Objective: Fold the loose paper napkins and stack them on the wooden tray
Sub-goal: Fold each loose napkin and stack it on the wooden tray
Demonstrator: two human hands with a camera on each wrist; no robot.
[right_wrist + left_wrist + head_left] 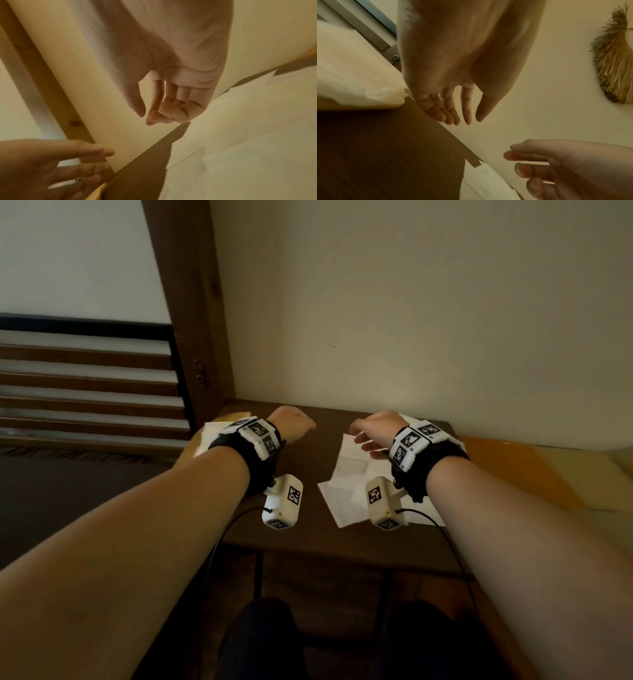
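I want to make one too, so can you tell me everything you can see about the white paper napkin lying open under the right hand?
The paper napkin is white, thin and soft-looking, with square crease lines across it. It lies open and flat on the dark brown table, turned at a slant, one corner pointing to the near edge. More white paper shows behind the wrist; whether it is the same sheet is unclear. The right hand hovers over its far end with fingers loosely curled, holding nothing. Whether a fingertip touches it cannot be told.

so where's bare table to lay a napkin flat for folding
The dark table is bare in the middle strip, bordered by the left hand and the loose napkins under the right hand. Left back corner holds folded napkins; right side is crowded.
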